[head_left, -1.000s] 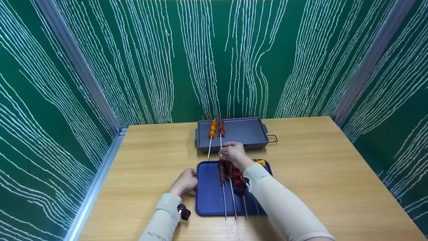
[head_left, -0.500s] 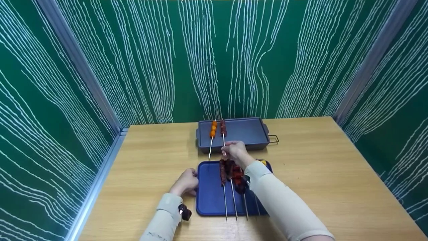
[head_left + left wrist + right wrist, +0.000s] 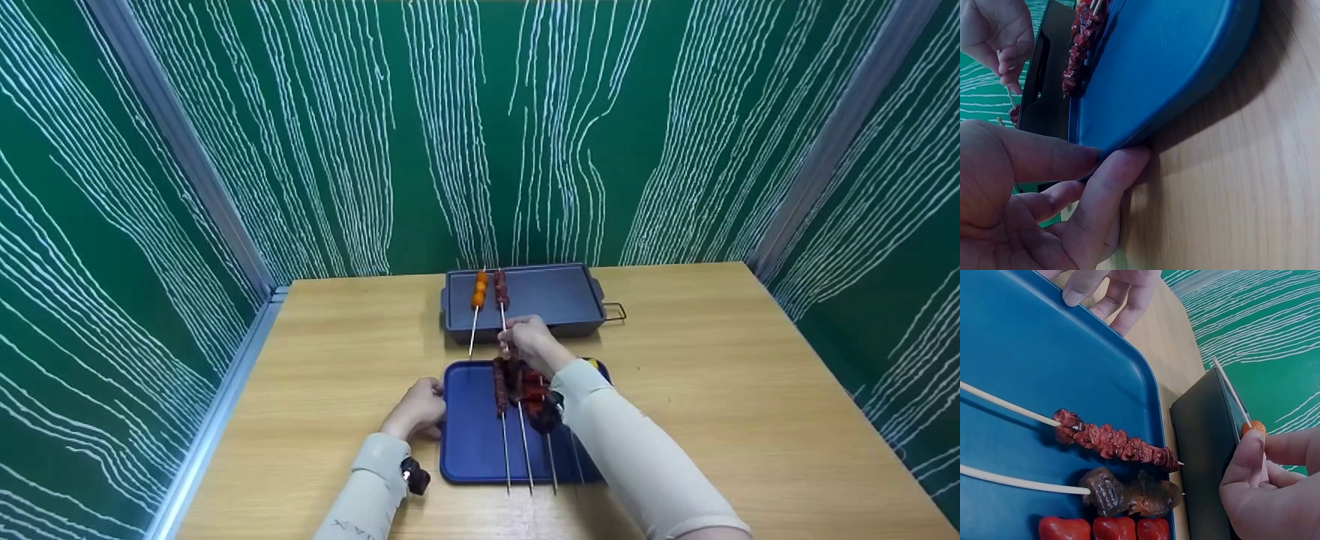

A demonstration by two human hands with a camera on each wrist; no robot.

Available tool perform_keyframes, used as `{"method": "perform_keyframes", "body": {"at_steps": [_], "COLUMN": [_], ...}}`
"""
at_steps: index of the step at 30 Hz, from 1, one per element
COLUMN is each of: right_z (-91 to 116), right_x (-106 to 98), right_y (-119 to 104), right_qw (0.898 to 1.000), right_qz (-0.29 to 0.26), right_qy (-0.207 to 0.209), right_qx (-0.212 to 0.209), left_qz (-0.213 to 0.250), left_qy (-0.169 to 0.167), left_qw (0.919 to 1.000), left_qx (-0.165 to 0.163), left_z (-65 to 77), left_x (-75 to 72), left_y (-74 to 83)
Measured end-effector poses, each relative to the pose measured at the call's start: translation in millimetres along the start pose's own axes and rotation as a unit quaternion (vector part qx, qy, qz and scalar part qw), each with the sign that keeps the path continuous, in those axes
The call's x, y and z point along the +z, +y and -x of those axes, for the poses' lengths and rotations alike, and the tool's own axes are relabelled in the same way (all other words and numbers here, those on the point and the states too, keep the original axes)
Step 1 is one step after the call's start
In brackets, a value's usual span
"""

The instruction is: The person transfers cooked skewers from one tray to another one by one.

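Observation:
My left hand [image 3: 418, 409] pinches the left rim of the blue tray [image 3: 469, 435] between thumb and fingers, seen closely in the left wrist view. Over the gap between tray and grill pan, my right hand [image 3: 531, 341] pinches the stick of a dark red meat skewer [image 3: 501, 289]. Its meat end lies over the grey rectangular grill pan [image 3: 555, 304]. Just left of it is an orange ball skewer [image 3: 479, 289], its stick jutting over the pan's front edge. On the tray are a red meat skewer [image 3: 1117, 444], a brown meat skewer [image 3: 1129, 492] and glossy red pieces [image 3: 1112, 529].
A wire handle [image 3: 615, 311] sticks out from the pan's right side. Behind it rises a green wall [image 3: 525, 150] with white wavy lines. Bare sticks point toward the table's [image 3: 337, 360] front. A yellow piece [image 3: 592, 363] shows at the tray's far right, partly behind the right sleeve.
The meat skewer in my right hand has shifted slightly right, a little farther from the orange ball skewer. My left hand has stayed on the tray rim.

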State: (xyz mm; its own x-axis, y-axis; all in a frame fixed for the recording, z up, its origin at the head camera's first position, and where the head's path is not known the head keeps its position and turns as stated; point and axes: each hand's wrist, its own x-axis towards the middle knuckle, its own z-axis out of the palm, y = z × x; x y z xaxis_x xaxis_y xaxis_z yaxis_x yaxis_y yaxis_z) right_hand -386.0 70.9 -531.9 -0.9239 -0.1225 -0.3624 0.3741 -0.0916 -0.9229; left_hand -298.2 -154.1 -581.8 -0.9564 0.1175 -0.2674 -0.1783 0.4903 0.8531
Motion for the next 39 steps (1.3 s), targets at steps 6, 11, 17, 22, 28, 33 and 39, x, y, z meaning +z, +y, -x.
{"method": "perform_keyframes", "body": {"at_steps": [6,11,17,22,28,33,39], "right_z": [2,1,2,3,3,4,5], "right_x": [-4,-8,-11,-12,-14,-14,-16], "right_y": [-2,-3,-3,-4,-1,0,1], "right_qw": [1.0,1.0,0.999,0.997,0.997,0.997,0.997], "right_qz": [0.005,-0.002,-0.016,-0.033,-0.036,-0.035,-0.04], "right_qy": [-0.016,-0.028,-0.044,-0.06,-0.066,-0.064,-0.065], "right_qx": [0.004,0.006,0.016,0.022,0.021,0.023,0.029], "left_qz": [0.001,0.008,0.006,-0.004,-0.003,0.002,0.003], "left_qy": [0.001,-0.001,-0.004,-0.006,-0.007,-0.005,-0.006], "left_qw": [1.0,0.9999,0.9999,0.9999,0.9999,0.9999,0.9999], "left_qx": [-0.008,-0.011,-0.011,-0.014,-0.011,-0.011,-0.011], "left_z": [1.4,2.3,3.0,1.8,1.4,1.8,1.7], "left_x": [0.1,-1.2,-2.1,-2.0,-1.4,-1.1,-0.4], "left_y": [0.3,1.1,2.1,1.8,0.7,0.2,-0.7]}}
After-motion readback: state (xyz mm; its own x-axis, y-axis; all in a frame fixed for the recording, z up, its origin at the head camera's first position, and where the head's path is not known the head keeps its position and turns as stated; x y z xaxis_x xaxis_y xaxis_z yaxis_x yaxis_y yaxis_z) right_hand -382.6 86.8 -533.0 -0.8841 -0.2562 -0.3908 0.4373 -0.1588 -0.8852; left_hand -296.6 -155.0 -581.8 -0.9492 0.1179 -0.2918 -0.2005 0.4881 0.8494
